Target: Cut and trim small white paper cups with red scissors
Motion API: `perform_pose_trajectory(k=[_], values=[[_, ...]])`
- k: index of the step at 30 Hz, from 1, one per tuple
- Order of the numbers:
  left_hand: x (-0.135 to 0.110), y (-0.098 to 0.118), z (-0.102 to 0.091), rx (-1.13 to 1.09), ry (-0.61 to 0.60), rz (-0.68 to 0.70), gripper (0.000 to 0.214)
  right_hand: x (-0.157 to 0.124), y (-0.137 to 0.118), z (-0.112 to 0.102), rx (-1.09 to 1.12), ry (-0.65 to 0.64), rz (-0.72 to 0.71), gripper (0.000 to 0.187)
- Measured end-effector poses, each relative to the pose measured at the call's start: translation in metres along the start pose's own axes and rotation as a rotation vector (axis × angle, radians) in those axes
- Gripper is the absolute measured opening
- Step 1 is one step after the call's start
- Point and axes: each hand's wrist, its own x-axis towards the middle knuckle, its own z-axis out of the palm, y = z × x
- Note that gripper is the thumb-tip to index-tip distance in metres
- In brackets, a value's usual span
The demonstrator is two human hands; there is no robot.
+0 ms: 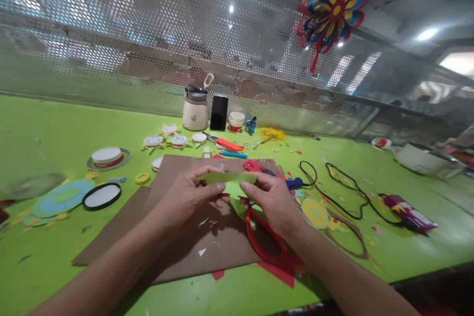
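Between my two hands is a piece of light green paper (230,177), held up above a brown cardboard sheet (185,252). My left hand (196,190) pinches its left end between thumb and fingers. At the right end, my right hand (268,195) pinches it the same way. Red-handled scissors (252,237) are beneath my right hand; their blades are hidden, and I cannot tell whether the hand touches them. Scraps of paper (202,252) lie on the cardboard. A red paper piece (279,274) sticks out past its lower right edge.
Behind the cardboard lie an orange cutter knife (229,144) and a blue pen (232,155). A white jar (195,111) and a black phone (219,112) stand near the perforated screen. To the right, a black cord (350,212) runs to a purple box (409,212). Paper discs (62,197) lie left.
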Motion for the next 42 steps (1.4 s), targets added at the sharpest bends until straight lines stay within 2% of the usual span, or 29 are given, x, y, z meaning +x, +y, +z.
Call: perform_pose_trajectory(k=[3, 9, 12, 14, 16, 17, 22, 26, 31, 36, 38, 42], values=[[-0.001, 0.0, 0.0, -0.03, -0.037, -0.049, 0.018, 0.001, -0.001, -0.002, 0.087, -0.018, 0.009, 0.019], [0.005, 0.007, -0.01, -0.004, -0.144, -0.112, 0.006, 0.0, -0.008, -0.003, 0.149, -0.033, 0.013, 0.007], [0.003, 0.014, -0.018, -0.027, -0.224, -0.19, 0.018, -0.001, -0.008, -0.006, 0.083, -0.03, -0.049, 0.01], [0.001, 0.018, -0.022, -0.044, -0.221, -0.229, 0.025, -0.002, -0.008, -0.007, 0.007, -0.031, -0.101, 0.014], [0.001, 0.022, -0.021, 0.016, -0.158, -0.227, 0.028, -0.004, -0.009, -0.008, -0.068, -0.051, -0.14, 0.017], [0.003, 0.022, -0.02, 0.082, -0.165, -0.225, 0.03, -0.005, -0.009, -0.009, -0.1, -0.067, -0.155, 0.018], [0.01, 0.021, -0.012, 0.389, -0.26, -0.19, 0.031, -0.004, -0.012, -0.011, -0.22, -0.152, -0.262, 0.025], [0.009, 0.02, -0.012, 0.476, -0.305, -0.217, 0.031, -0.001, -0.013, -0.013, -0.232, -0.202, -0.314, 0.028], [0.01, 0.017, -0.013, 0.446, -0.272, -0.217, 0.028, 0.004, -0.012, -0.016, -0.13, -0.232, -0.225, 0.023], [0.013, 0.014, -0.014, 0.409, -0.244, -0.196, 0.026, 0.007, -0.015, -0.023, 0.013, -0.257, -0.099, 0.048], [0.013, 0.012, -0.014, 0.397, -0.237, -0.177, 0.026, 0.006, -0.017, -0.022, 0.049, -0.279, -0.059, 0.051], [0.012, 0.011, -0.012, 0.397, -0.243, -0.133, 0.026, 0.001, -0.018, -0.011, -0.013, -0.197, -0.003, 0.036]])
